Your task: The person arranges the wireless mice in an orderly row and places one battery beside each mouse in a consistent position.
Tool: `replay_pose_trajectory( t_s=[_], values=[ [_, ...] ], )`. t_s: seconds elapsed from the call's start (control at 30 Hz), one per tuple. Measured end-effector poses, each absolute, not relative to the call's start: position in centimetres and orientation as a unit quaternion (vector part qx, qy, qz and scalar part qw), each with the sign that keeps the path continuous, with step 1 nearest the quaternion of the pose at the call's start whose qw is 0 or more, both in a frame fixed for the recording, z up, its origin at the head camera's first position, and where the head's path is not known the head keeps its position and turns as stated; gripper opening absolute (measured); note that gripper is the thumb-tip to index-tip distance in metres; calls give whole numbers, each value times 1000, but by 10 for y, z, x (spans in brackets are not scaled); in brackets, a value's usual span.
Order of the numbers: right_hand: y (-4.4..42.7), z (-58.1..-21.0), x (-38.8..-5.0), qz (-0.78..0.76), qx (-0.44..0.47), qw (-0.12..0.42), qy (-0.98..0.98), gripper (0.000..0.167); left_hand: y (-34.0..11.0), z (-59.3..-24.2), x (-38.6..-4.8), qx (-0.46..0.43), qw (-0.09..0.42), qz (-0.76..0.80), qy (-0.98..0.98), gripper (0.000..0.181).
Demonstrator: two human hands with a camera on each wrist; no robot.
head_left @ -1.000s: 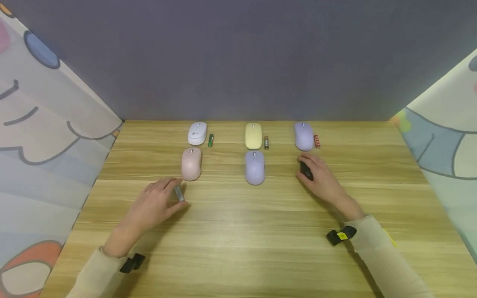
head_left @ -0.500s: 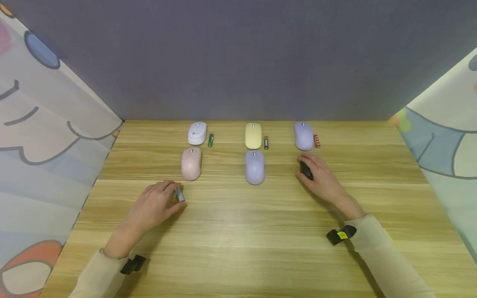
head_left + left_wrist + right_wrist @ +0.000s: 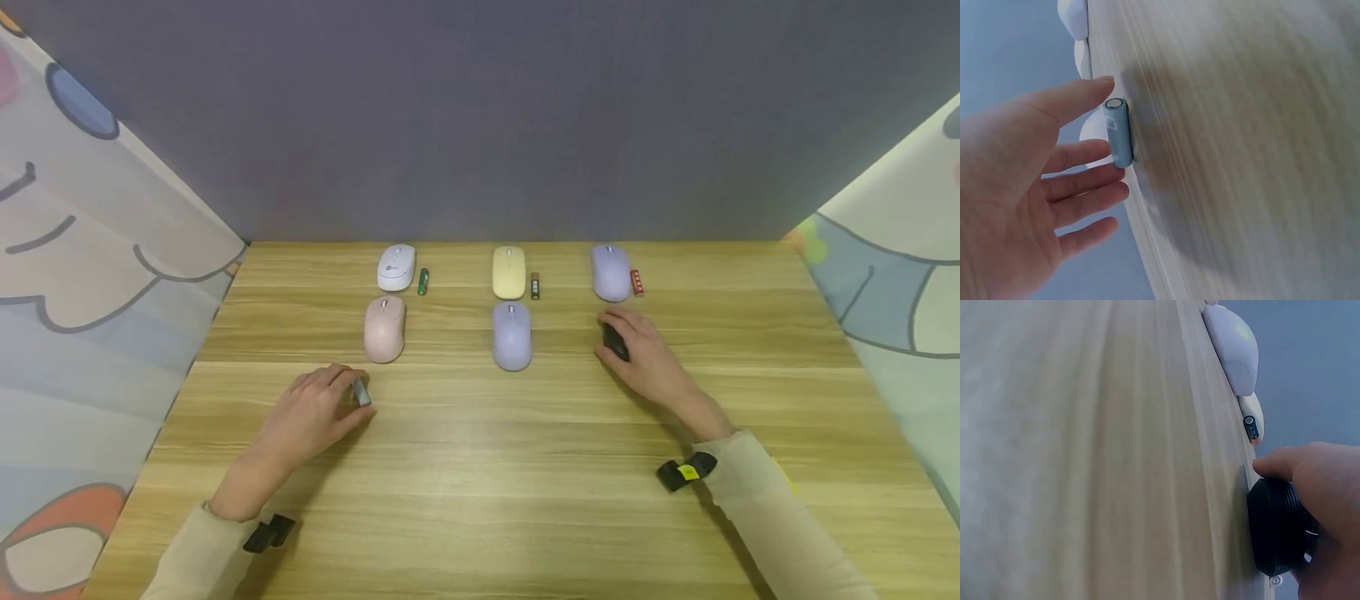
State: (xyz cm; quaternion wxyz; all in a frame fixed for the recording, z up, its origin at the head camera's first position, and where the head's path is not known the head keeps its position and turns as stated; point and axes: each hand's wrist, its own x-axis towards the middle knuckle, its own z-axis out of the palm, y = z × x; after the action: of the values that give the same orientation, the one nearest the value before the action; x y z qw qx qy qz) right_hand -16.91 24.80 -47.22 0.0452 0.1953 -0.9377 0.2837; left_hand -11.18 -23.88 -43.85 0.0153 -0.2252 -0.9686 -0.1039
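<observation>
In the head view my left hand is at the table's left, thumb and fingers spread about a grey battery. The left wrist view has the battery on the table, thumb a little beyond its near end and fingertips close to its far end; contact is hard to tell. On the right, my right hand holds a black mouse, mostly covered by the fingers. In the right wrist view the thumb lies along the side of the black mouse. Above the left hand sits a pink mouse.
Along the back stand a white mouse with a green battery, a yellow mouse with a black battery, and a purple mouse with a red battery. Another purple mouse is mid-table. A grey partition rises behind.
My left fingertips have drawn back slightly from the pink mouse, and the thumb has shifted a little to the left. The right hand stays still on the black mouse.
</observation>
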Motion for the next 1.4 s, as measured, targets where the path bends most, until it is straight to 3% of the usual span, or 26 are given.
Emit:
replay_pose_trajectory(
  t_s=[0.83, 1.4],
  values=[
    [248, -474, -169, 287, 200, 54, -935, 48, -238, -441, -114, -229, 13, -91, -969, 44],
    [247, -475, -169, 282, 191, 44, -939, 47, -234, -438, -123, -292, 73, -102, -948, 50]
  ],
)
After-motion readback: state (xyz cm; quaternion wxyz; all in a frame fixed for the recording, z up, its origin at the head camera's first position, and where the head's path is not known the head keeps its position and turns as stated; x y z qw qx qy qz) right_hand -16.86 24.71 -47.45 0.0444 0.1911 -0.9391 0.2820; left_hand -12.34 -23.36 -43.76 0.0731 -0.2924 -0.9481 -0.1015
